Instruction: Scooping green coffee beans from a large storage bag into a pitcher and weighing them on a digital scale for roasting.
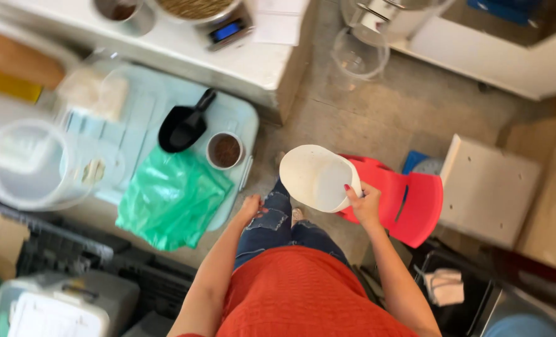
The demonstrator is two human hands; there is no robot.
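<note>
A: Hands in view?
B: Two. Right hand (pixel 365 206) closed on the rim of one white round plastic bucket (pixel 318 176), tilted, open mouth hidden, bottom turned toward the camera, held above the grey floor (pixel 384 112). Left hand (pixel 250 207) hanging loose at the thigh, resting against blue ripped jeans (pixel 271 228), gripping nothing; fingers hard to read.

A: Behind the bucket?
B: One red plastic chair (pixel 409 203), just beside the right hand, partly covered by the bucket.

A: On the pale blue plastic lid (pixel 234 115) at left?
B: One black plastic scoop (pixel 184 128), one small round metal cup of brown grains (pixel 225 150) just beside it, one crumpled green plastic bag (pixel 168 200) hanging over the near edge. One large clear round plastic container (pixel 28 165) further left.

A: On the white bench (pixel 253 62) at top?
B: One digital scale with a blue display (pixel 228 30), carrying one metal bowl of grains (pixel 193 7). One more metal cup (pixel 125 12) beside that. So two cups, two hands, one bucket, one chair.
</note>
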